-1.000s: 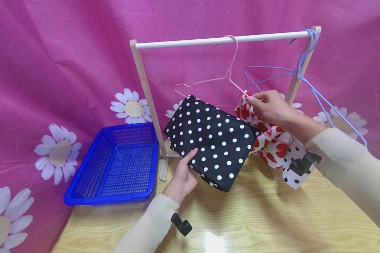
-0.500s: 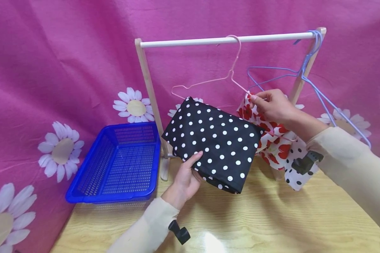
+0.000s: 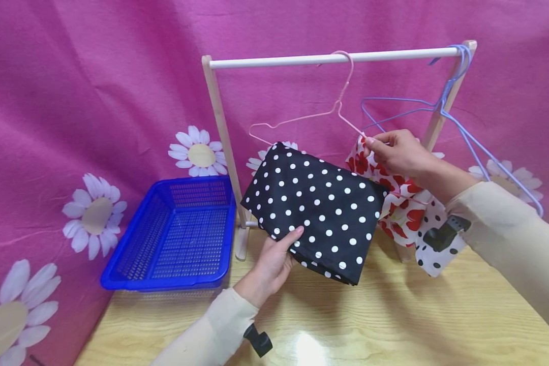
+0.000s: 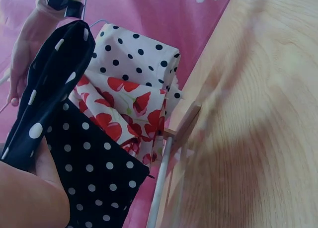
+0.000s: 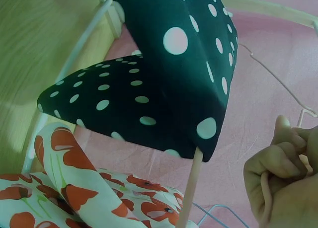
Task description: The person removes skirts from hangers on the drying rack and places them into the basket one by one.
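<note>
A black cloth with white dots (image 3: 317, 208) hangs folded over the lower bar of a pink wire hanger (image 3: 302, 118), whose hook sits on the rack's white rail. My left hand (image 3: 272, 264) grips the cloth's lower left edge, thumb on the front and fingers behind, mostly hidden. My right hand (image 3: 400, 152) pinches the hanger's right shoulder. In the right wrist view, its fingers (image 5: 271, 163) curl round the wire, and the bar (image 5: 191, 188) comes out from the cloth's fold. Behind the right hand hangs a red-flowered white cloth (image 3: 402, 218).
The wooden rack's white rail (image 3: 279, 61) spans the back. Blue hangers (image 3: 446, 101) hang at its right end. A white cloth with black dots (image 4: 134, 54) hangs beside the flowered one. A blue plastic basket (image 3: 166, 285) stands left of the rack on the wooden table (image 3: 347, 325).
The head view has shifted slightly, so the rack and basket appear farther right. The left hand and the black cloth's lower edge have moved a little right. Both hands keep their hold.
</note>
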{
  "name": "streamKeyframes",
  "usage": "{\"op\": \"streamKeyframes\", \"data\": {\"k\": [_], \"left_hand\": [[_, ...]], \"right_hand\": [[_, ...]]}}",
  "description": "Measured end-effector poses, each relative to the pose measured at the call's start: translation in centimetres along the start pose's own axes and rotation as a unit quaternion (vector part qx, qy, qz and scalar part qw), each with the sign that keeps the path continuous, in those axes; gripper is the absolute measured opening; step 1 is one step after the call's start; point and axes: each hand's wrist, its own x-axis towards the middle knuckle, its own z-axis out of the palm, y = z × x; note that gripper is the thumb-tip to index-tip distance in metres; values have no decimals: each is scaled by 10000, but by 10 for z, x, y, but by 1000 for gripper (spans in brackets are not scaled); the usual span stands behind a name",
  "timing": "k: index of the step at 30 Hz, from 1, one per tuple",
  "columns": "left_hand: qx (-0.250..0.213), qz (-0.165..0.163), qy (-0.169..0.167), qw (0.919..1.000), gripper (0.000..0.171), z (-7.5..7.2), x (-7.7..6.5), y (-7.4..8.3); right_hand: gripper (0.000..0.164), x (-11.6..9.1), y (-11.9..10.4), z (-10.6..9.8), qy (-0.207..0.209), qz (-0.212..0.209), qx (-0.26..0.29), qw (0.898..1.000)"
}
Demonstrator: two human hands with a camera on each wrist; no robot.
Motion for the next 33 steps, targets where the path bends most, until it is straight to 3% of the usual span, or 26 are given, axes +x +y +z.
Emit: {"op": "streamKeyframes", "data": {"k": [13,22,33], "left_hand": [[509,-194,-67,9985,31,6,-7,-6],[502,-275,-14,9984,30,9,-12,-6],[715,-278,-244,9967,36,13,-23,-11]], "right_hand": [[35,1,3,-3,-417,358,591,9967],[34,-1,6,-2,-556,201,786,9952],[38,1,3,7,-526,150,1134,9920]]}}
